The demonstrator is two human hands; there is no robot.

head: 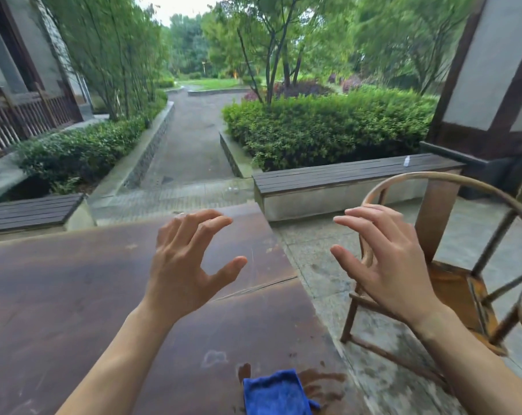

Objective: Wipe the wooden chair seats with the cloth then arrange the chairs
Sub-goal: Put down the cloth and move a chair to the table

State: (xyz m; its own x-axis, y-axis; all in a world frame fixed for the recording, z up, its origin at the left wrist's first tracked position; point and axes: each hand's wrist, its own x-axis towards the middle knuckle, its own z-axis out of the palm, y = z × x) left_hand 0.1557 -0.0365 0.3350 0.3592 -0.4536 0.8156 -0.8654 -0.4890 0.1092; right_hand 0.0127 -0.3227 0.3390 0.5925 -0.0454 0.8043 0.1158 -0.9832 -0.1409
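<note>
A blue cloth (274,393) lies on the near right part of a large dark wooden table (74,295), beside a wet patch. A wooden chair (451,283) with a curved back rail stands on the stone floor to the right of the table. Its orange-brown seat is partly hidden by my right hand. My left hand (183,265) hovers above the table with fingers spread and holds nothing. My right hand (385,262) hangs empty and open in front of the chair, near its curved rail, not touching it as far as I can tell.
A slatted dark bench (343,173) runs behind the chair, with a small clear bottle (406,161) on it. Another bench (29,209) is at the left. A dark pillar (469,115) rises at the right. Hedges and a wet paved path (191,139) lie beyond.
</note>
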